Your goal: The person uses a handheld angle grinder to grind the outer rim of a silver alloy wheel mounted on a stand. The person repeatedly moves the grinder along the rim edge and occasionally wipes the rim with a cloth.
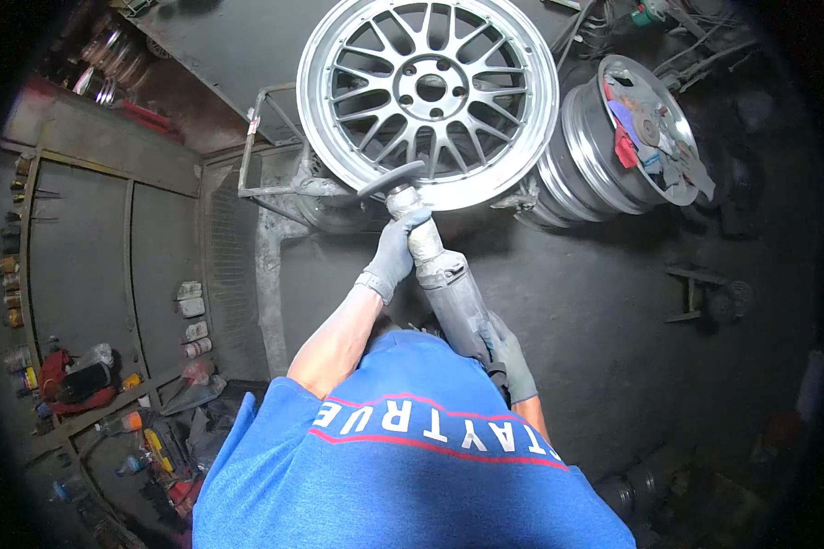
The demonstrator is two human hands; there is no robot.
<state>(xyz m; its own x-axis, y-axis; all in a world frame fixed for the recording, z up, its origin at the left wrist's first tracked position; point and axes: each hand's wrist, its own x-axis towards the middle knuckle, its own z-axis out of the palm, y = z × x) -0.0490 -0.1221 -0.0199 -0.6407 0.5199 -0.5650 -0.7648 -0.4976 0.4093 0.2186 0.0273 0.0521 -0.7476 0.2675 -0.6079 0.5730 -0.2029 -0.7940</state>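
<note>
"Fingers first: what were they doing?"

"Both hands were gloved in grey. Those of the left hand (395, 252) were wrapped round the grinder's (455, 297) pale, taped neck, and those of the right hand (511, 355) held the rear of its body from the right side, their tips partly hidden."

"Any containers about?"

"Well to the left of the left fingers stood white tubs (190, 299), with a row of small jars (11, 284) farther left. I couldn't tell what was in any of them. Ahead and to the right of both hands, a second wheel (584, 133) lay tilted, its face heaped with scraps: a red piece (625, 151), a purple piece (623, 117), a round pad (648, 128) and grey bits."

"Which way did the grinder point?"

"Away from the body, leaning slightly left. Its long axis ran from the right fingers up through the left ones, and the grey disc (391, 180) at its far end sat nearly crosswise to it."

"And relative to the fingers?"

"The grinder's body lay between the two hands, the disc just beyond the left fingers. Past that stood the silver wheel (430, 89); the disc overlapped its lower rim in view, but I couldn't tell whether they touched."
</note>
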